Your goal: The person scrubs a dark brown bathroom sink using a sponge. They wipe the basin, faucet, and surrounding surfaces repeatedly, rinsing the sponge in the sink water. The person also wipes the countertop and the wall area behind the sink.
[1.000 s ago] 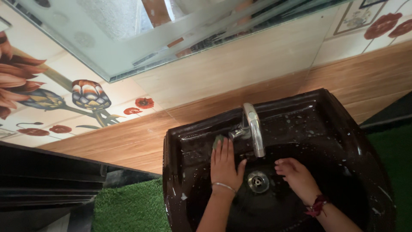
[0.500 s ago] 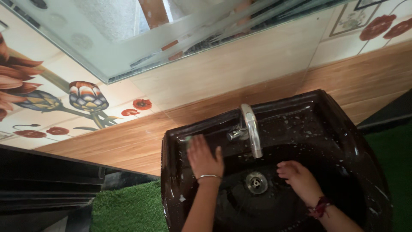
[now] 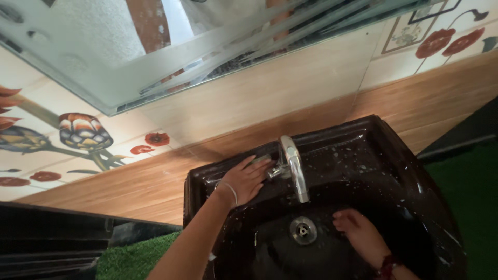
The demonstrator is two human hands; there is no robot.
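Observation:
A glossy dark brown wash basin (image 3: 394,171) speckled with foam fills the lower right. A chrome tap (image 3: 293,166) stands at its back ledge, and a metal drain (image 3: 303,229) sits in the bowl. My left hand (image 3: 246,179), with a thin bangle on the wrist, lies flat on the back ledge and presses a small green scrub pad (image 3: 259,159) against the ledge just left of the tap's base. My right hand (image 3: 358,231) rests inside the bowl to the right of the drain, fingers loosely curled, holding nothing visible.
A mirror (image 3: 155,46) hangs above on a wall of beige, wood-look and flower-patterned tiles (image 3: 83,132). Green artificial turf (image 3: 129,256) covers the floor on both sides of the basin. A dark ledge (image 3: 52,233) runs along the lower left.
My left hand slid left along the ledge with the pad, then moved back right and further up to the tap's base. My right hand stayed in the bowl.

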